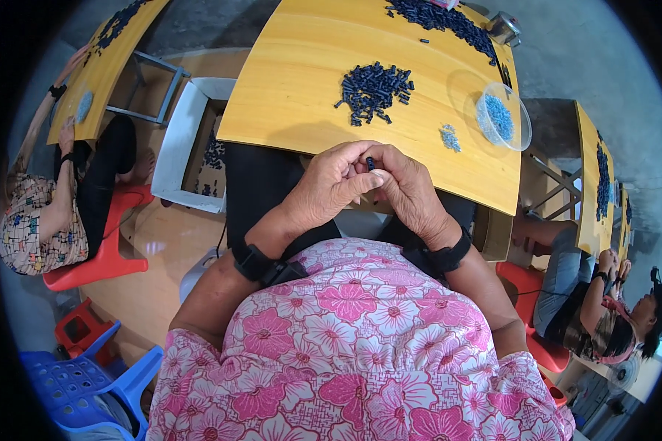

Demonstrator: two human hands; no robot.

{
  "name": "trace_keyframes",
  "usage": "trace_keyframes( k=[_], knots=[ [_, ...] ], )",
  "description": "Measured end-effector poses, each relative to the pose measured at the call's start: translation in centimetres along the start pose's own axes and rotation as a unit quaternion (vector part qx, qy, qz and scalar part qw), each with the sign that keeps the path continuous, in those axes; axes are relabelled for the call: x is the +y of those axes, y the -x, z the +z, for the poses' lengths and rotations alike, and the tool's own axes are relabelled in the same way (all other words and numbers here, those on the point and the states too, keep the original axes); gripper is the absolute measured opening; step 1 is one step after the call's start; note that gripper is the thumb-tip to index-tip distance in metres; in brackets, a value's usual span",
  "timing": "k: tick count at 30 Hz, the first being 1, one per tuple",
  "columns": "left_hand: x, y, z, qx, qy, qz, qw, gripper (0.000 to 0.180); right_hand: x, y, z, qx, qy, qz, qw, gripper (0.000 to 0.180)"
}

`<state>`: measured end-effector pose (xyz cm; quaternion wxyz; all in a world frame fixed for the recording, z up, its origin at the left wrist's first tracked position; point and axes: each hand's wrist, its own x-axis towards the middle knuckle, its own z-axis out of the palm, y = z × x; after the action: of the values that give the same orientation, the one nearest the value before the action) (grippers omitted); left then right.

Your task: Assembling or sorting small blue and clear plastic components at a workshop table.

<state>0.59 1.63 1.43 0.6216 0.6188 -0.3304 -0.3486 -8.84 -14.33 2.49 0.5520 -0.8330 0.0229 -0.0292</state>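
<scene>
My left hand (325, 184) and my right hand (413, 189) meet just off the near edge of the yellow wooden table (301, 66). Between their pinched fingertips is a small black cylindrical piece (370, 163), mostly covered by my fingers and thumbs. Both hands are closed on it; any smaller part in them is hidden. Beyond my hands lies a loose pile of similar black pieces (375, 92) on the tabletop. To the right of that is a small heap of pale blue bits (450, 138), next to a clear round tub (524, 128) holding more blue bits.
A larger spread of black pieces (445, 28) lies at the far edge, near a metal cup (503, 29). A white-edged box (180, 143) stands left of the table. People sit at tables on both sides, on red stools (121, 235). A blue plastic chair (81, 382) is at lower left.
</scene>
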Motion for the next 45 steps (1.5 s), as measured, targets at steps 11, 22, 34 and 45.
trace_keyframes(
  k=[11, 22, 34, 45],
  knots=[
    [0.8, 0.4, 0.2, 0.0, 0.002, -0.029, 1.0, 0.044, 0.1, 0.2, 0.3, 0.004, 0.023, -0.015, 1.0, 0.025],
    [0.2, 0.7, 0.4, 0.022, -0.023, 0.02, 0.999, 0.043, 0.0, 0.4, 0.5, 0.008, 0.016, -0.034, 0.999, 0.025],
    [0.7, 0.9, 0.5, -0.006, -0.015, 0.009, 1.0, 0.04, -0.8, 1.0, 0.2, 0.002, 0.112, -0.05, 0.993, 0.027],
    [0.4, 0.6, 0.9, 0.037, -0.062, 0.068, 0.995, 0.039, -0.6, 0.6, 0.0, 0.012, 0.103, -0.085, 0.991, 0.024]
  ],
)
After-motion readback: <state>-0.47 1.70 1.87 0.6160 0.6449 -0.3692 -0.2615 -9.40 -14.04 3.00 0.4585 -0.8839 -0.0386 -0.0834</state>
